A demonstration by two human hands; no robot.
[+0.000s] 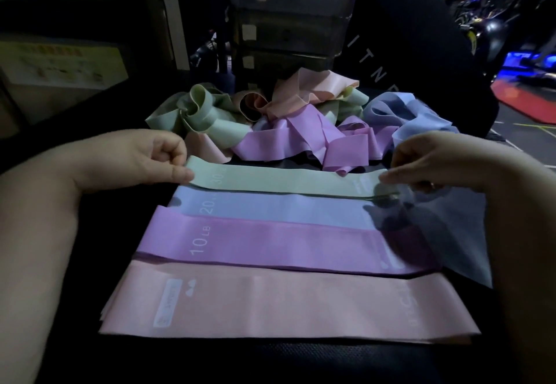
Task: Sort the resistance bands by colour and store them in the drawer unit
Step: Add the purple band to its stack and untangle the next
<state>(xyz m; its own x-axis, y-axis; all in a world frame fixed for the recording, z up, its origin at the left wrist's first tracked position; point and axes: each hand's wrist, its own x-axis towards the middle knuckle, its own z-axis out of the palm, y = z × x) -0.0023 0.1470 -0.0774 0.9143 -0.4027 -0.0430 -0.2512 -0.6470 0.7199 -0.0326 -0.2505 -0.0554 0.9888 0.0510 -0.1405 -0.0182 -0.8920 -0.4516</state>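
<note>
The left hand point(156, 157) and right hand point(427, 163) each pinch one end of the green band point(285, 180), printed "30", beyond the blue band point(270, 207), "20", purple band point(270, 242), "10 LB", and pink band point(285, 302). A tangled heap point(285, 124) lies before the drawer unit point(291, 22), contents hidden

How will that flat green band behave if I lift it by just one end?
Probably floppy: bands in the pile curl and fold over themselves, so the green band would likely droop. It looks thin and light; the left hand and right hand hold it by fingertip pinches. It may slide on the blue band beneath.
</note>
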